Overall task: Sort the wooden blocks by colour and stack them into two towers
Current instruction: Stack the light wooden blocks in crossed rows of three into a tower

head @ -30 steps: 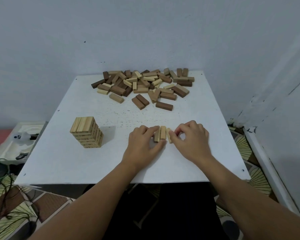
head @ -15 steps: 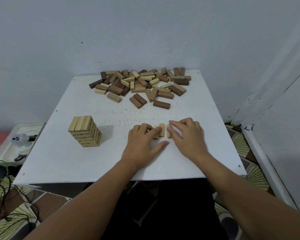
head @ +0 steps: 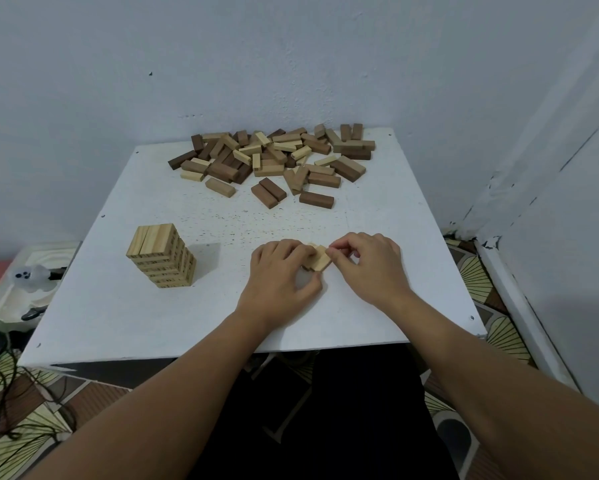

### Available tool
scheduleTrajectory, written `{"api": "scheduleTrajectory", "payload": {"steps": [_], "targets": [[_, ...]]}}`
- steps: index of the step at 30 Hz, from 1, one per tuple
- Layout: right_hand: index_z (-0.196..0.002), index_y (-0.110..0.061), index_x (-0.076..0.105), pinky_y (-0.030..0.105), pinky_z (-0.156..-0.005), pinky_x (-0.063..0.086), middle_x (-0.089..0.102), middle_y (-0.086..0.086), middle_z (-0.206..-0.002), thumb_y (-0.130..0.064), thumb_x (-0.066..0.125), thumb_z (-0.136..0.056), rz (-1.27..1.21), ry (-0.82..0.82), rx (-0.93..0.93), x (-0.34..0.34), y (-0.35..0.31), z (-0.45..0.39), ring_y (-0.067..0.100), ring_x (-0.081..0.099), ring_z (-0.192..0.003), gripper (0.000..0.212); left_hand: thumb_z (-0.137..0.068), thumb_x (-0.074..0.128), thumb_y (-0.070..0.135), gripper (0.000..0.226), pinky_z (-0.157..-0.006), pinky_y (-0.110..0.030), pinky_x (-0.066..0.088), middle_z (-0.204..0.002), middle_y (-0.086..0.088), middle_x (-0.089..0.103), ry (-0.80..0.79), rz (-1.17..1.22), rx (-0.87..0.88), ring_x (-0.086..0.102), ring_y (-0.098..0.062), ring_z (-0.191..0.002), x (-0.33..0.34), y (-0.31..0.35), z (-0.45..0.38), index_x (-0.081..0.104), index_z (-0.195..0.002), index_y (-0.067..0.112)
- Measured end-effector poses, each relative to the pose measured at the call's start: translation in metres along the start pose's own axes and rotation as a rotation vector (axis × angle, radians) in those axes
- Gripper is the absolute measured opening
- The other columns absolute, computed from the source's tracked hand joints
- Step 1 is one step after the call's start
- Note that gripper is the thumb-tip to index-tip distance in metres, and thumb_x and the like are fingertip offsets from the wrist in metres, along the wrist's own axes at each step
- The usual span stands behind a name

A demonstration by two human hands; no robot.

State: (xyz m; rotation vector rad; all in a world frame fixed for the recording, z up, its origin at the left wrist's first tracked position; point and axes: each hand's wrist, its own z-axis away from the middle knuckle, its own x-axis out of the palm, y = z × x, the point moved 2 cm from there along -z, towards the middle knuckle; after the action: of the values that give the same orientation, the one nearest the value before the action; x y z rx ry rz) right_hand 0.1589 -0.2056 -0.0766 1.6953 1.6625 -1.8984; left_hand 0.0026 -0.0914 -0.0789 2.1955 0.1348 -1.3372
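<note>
A: The light blocks (head: pixel 318 258) at the centre of the frame have shifted: a second ago three lay flat in a neat row between the hands, and now they sit bunched and tilted, one corner raised off the tabletop (head: pixel 118 306)

B: Who has them?

A: Both. The left hand (head: pixel 280 271) curls over them from the left, fingers closed on the bundle; the right hand (head: pixel 367 263) pinches the right-hand end with fingertips drawn together

B: So what does that mean for the job?

A: I'd judge they're being gathered as the next layer for the light tower (head: pixel 162 259), standing centre-left, well apart from the hands. The mixed pile (head: pixel 274 157) in the upper middle looks mostly brown, and no dark tower stands yet
</note>
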Motion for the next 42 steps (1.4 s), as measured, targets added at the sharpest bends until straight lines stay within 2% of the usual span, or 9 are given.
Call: {"api": "scheduleTrajectory", "payload": {"steps": [4, 9, 14, 17, 22, 29, 35, 39, 42], "targets": [[-0.094, -0.041, 0.069, 0.032, -0.103, 0.031, 0.063, -0.023, -0.087, -0.053, 0.061, -0.093, 0.015, -0.022, -0.024, 0.000, -0.001, 0.001, 0.005, 0.050, -0.094, 0.014, -0.083, 0.060, 0.039, 0.034, -0.108, -0.033, 0.027, -0.121, 0.016, 0.058, -0.010, 0.004, -0.014, 0.047, -0.014, -0.120, -0.001, 0.001, -0.001, 0.064, -0.116, 0.030], [-0.118, -0.045, 0.065, 0.033, -0.108, 0.031, 0.058, -0.021, -0.095, -0.052, 0.053, -0.089, 0.043, -0.057, -0.031, 0.000, -0.002, 0.001, 0.007, 0.048, -0.099, 0.032, -0.081, 0.065, 0.039, 0.043, -0.114, -0.034, 0.020, -0.134, 0.007, 0.050, 0.021, 0.037, -0.062, 0.038, -0.018, -0.133, -0.005, 0.002, -0.001, 0.061, -0.124, 0.031], [-0.128, -0.046, 0.065, 0.033, -0.110, 0.028, 0.054, -0.021, -0.099, -0.053, 0.049, -0.087, 0.059, -0.092, -0.038, 0.000, -0.004, 0.001, 0.006, 0.042, -0.101, 0.045, -0.077, 0.067, 0.051, 0.064, -0.110, -0.031, 0.018, -0.121, 0.011, 0.044, 0.030, 0.052, -0.240, 0.031, -0.013, -0.121, -0.009, 0.004, -0.001, 0.050, -0.137, 0.034], [-0.127, -0.048, 0.065, 0.033, -0.107, 0.030, 0.052, -0.021, -0.099, -0.054, 0.055, -0.090, 0.082, -0.093, -0.062, 0.001, -0.003, 0.001, 0.006, 0.042, -0.101, 0.039, -0.078, 0.069, 0.049, 0.064, -0.113, -0.035, 0.025, -0.120, 0.014, 0.050, 0.000, 0.135, -0.258, 0.042, -0.010, -0.121, -0.011, 0.001, -0.002, 0.051, -0.136, 0.032], [-0.129, -0.047, 0.063, 0.032, -0.105, 0.031, 0.050, -0.022, -0.100, -0.055, 0.057, -0.092, 0.105, -0.101, -0.084, 0.003, -0.002, 0.000, 0.007, 0.042, -0.102, 0.038, -0.080, 0.075, 0.037, 0.060, -0.105, -0.039, 0.042, -0.120, 0.017, 0.055, -0.019, 0.221, -0.241, 0.045, -0.006, -0.115, -0.013, -0.003, -0.004, 0.056, -0.136, 0.028], [-0.142, -0.043, 0.054, 0.033, -0.107, 0.030, 0.047, -0.018, -0.108, -0.056, 0.057, -0.091, 0.135, -0.123, -0.050, 0.002, -0.002, -0.001, 0.012, 0.043, -0.112, 0.052, -0.080, 0.077, 0.036, 0.060, -0.104, -0.028, 0.032, -0.125, 0.017, 0.044, 0.040, 0.213, -0.245, 0.027, -0.004, -0.123, -0.011, -0.006, -0.004, 0.056, -0.136, 0.031], [-0.128, -0.045, 0.062, 0.031, -0.105, 0.030, 0.046, -0.018, -0.109, -0.058, 0.060, -0.089, 0.124, -0.100, -0.055, 0.004, -0.001, 0.000, 0.011, 0.042, -0.111, 0.041, -0.077, 0.079, 0.041, 0.062, -0.104, -0.033, 0.040, -0.125, 0.012, 0.045, 0.045, 0.218, -0.309, 0.027, -0.008, -0.123, -0.010, -0.010, -0.003, 0.056, -0.134, 0.036], [-0.136, -0.042, 0.054, 0.032, -0.104, 0.033, 0.048, -0.018, -0.111, -0.059, 0.061, -0.087, 0.126, -0.107, -0.050, 0.003, -0.001, -0.001, 0.011, 0.042, -0.110, 0.052, -0.077, 0.079, 0.041, 0.061, -0.105, -0.035, 0.042, -0.124, 0.012, 0.047, 0.042, 0.219, -0.323, 0.030, -0.011, -0.125, -0.011, -0.010, -0.004, 0.057, -0.134, 0.035], [-0.130, -0.043, 0.056, 0.032, -0.104, 0.033, 0.048, -0.019, -0.112, -0.060, 0.061, -0.087, 0.122, -0.104, -0.053, 0.004, -0.001, -0.001, 0.011, 0.043, -0.111, 0.047, -0.078, 0.078, 0.044, 0.060, -0.104, -0.032, 0.041, -0.122, 0.012, 0.044, 0.037, 0.200, -0.336, 0.029, -0.011, -0.126, -0.012, -0.011, -0.003, 0.059, -0.134, 0.033]]}}
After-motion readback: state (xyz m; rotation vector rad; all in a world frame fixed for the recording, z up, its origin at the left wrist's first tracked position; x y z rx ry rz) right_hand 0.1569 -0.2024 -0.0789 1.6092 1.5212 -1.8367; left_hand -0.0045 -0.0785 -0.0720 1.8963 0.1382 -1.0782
